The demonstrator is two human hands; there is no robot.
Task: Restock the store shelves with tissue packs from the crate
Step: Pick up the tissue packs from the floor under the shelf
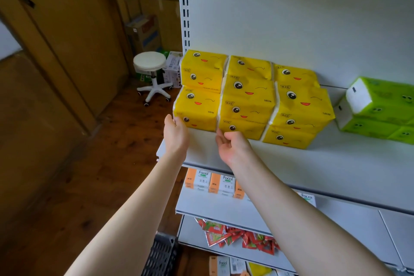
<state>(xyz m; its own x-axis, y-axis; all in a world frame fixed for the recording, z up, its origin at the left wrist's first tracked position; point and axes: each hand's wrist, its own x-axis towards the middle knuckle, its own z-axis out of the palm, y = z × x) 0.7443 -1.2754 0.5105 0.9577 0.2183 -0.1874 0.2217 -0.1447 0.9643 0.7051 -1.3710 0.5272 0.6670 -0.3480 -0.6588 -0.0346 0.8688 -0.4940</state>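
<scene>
Open room along the front strip of the white metal shelf (pixel 313 163); stacked yellow tissue packs (pixel 246 96) and green tissue packs (pixel 376 110) fill its rear.

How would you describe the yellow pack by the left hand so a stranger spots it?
On the white shelf unit, the upper shelf holds three rows of yellow packs, with green packs to their right. It is the front pack of the leftmost row, at the shelf's left end. Only it has the left hand against its outer end.

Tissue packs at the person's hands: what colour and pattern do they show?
Yellow tissue packs with cartoon faces, best in head view.
</scene>
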